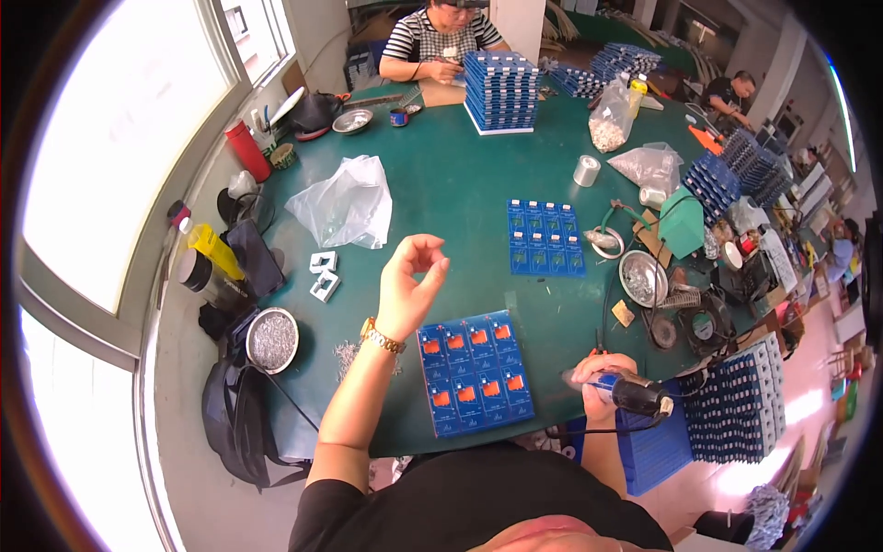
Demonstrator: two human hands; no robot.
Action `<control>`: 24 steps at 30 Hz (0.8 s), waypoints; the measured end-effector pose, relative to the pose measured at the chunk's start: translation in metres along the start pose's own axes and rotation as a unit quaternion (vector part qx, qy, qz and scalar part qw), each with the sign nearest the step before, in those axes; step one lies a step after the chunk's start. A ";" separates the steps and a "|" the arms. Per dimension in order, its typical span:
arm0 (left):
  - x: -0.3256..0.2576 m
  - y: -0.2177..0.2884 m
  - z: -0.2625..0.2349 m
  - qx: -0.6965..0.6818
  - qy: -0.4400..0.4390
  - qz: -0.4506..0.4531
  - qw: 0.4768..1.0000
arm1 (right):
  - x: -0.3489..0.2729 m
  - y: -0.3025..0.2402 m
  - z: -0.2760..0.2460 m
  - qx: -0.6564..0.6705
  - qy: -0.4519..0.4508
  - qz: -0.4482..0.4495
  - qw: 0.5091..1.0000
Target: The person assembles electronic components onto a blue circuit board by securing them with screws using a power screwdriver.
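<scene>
My left hand (pixel 411 287) is raised over the table, just beyond the near circuit board panel. Its fingers are curled, with a gap to the thumb, and nothing shows in them. My right hand (pixel 600 373) grips a corded blue-and-black electric screwdriver (pixel 635 394), right of the panel. The near blue panel (pixel 471 411) lies flat at the table's front edge and carries two rows of orange pieces. Farther off lies a second blue panel (pixel 547 269) with small white parts. Loose metal bits (pixel 348 357) are scattered beside my left forearm.
A bowl of metal bits (pixel 273 340), white frames (pixel 323 287) and a plastic bag (pixel 345 207) are on the left. At right are another bowl (pixel 644 279), a green holder (pixel 681 224) and stacked panels (pixel 736 405). A co-worker (pixel 441 46) sits behind a panel stack (pixel 501 92).
</scene>
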State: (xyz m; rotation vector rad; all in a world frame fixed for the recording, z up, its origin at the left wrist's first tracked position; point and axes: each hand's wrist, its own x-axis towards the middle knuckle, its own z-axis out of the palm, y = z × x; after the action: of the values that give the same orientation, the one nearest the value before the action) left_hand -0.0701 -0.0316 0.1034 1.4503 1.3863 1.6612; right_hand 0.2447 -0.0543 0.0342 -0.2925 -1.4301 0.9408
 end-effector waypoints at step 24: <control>-0.016 0.047 -0.006 -0.183 0.016 -0.060 0.981 | 0.015 0.023 0.030 -0.141 0.180 0.076 0.970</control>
State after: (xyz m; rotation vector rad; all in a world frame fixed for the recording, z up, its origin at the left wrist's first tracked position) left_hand -0.0604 -0.0634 0.1405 1.1143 1.0887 1.7561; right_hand 0.2065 -0.0405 0.0342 -0.7556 -1.2116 0.7563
